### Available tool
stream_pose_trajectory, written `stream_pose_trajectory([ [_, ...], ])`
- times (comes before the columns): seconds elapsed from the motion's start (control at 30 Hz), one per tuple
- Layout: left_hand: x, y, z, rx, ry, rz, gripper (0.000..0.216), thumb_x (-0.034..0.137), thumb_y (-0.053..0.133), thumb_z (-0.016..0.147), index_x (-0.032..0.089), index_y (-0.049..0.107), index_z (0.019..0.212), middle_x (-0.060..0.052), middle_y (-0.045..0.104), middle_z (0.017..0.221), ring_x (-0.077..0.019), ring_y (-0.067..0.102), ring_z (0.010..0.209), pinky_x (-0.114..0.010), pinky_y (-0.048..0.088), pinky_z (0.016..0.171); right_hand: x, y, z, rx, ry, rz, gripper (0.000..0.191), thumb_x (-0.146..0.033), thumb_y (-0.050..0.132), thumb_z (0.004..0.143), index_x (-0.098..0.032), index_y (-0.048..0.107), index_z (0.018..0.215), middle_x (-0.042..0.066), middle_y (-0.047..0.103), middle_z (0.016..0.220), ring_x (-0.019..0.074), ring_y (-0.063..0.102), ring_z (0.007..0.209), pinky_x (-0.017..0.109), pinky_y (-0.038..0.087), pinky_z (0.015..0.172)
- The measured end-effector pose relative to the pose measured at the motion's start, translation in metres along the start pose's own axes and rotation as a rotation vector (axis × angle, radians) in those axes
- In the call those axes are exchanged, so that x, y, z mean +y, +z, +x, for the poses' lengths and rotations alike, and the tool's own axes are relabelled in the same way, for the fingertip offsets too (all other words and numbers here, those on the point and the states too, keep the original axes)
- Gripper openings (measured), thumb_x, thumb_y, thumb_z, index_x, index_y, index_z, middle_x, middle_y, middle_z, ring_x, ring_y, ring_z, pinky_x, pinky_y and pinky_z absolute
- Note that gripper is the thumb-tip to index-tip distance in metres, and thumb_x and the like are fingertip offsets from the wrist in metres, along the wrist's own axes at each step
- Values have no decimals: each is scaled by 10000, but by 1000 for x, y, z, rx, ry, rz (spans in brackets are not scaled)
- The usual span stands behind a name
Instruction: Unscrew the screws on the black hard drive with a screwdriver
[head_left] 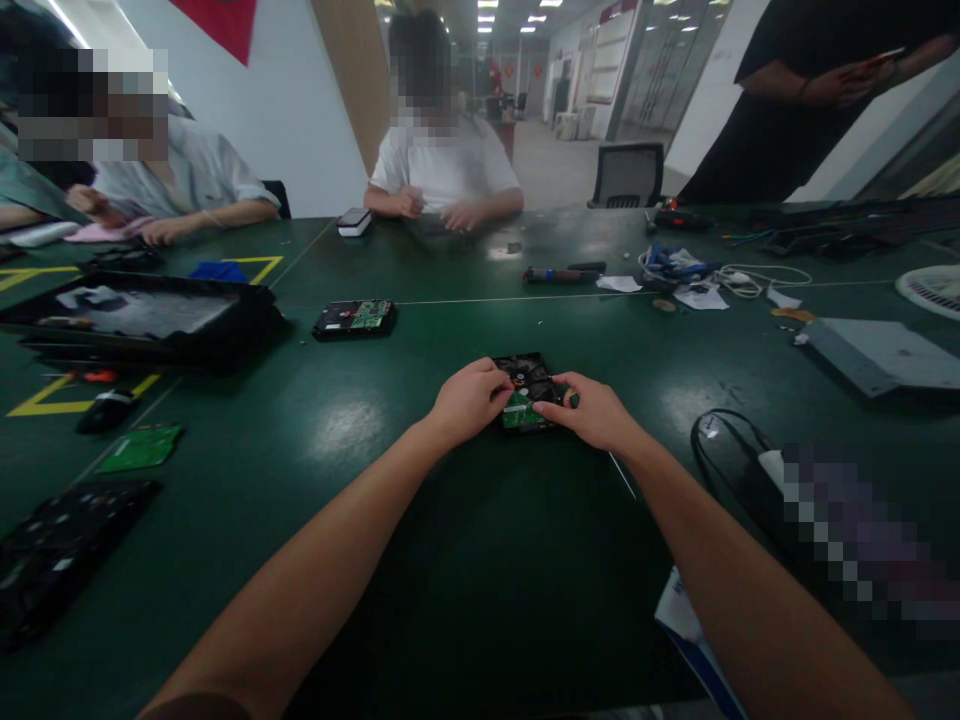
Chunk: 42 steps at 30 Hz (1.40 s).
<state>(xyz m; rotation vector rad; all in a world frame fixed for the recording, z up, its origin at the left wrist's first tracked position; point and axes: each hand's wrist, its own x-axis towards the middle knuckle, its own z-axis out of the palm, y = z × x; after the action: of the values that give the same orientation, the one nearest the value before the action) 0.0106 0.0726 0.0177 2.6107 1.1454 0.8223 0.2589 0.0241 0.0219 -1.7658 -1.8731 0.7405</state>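
Note:
A black hard drive [534,368] with a green circuit board [519,412] on its near half lies at the middle of the table, board side up. My left hand [469,400] is closed at its left edge, fingertips bent over the board's corner. From the other side my right hand [598,412] grips the drive, thumb on the board and index finger along the far right edge. A thin metal shaft [622,476] sticks out below my right wrist. Something yellow-green shows by the right fingers; whether it joins the shaft is hidden.
Another hard drive [356,318] lies farther left, near a black tray [142,310]. A loose green board [141,448] and a black drive-like part [67,550] are at left. A silver box [885,355] and cable [705,440] are right. People sit across the table.

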Motion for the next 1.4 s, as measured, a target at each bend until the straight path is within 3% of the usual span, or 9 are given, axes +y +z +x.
stream_pose_trajectory([
  [0.3,13,-13,3,-145,-85,150,262,284,582,1039,172,818,1044,-100,735,1106,-238,698,1010,-345,555,841,-2,-2,-1,-3,-22,-33,705,-606,750,892,-143,662,1416,63,740,925,212,662,783,339,453,680],
  [0.63,21,-22,4,-253,-57,247,355,329,506,1065,176,826,1041,-97,720,1126,-228,698,953,-318,517,753,-3,-4,-2,-4,-28,-48,691,-599,738,902,-146,660,1418,65,747,911,221,670,781,345,459,683],
  [0.77,28,-31,5,-342,7,303,389,350,483,1069,177,832,1066,-109,714,1097,-245,706,962,-325,521,755,-2,-3,-2,-4,-35,-56,668,-584,746,908,-142,666,1402,59,746,906,215,671,780,341,458,685],
  [1.0,42,-42,5,-479,-19,318,451,447,467,1077,153,801,1150,-143,723,1140,-290,730,952,-360,547,735,-2,-2,-2,11,-49,-70,663,-594,742,913,-155,665,1404,69,757,937,225,683,812,346,467,705],
  [1.4,54,-40,3,-502,-63,365,463,462,475,1079,135,780,1198,-164,726,1183,-312,741,1017,-365,567,772,-2,-2,-1,4,-37,-54,644,-586,738,913,-156,669,1389,59,751,900,216,672,772,341,462,684],
])
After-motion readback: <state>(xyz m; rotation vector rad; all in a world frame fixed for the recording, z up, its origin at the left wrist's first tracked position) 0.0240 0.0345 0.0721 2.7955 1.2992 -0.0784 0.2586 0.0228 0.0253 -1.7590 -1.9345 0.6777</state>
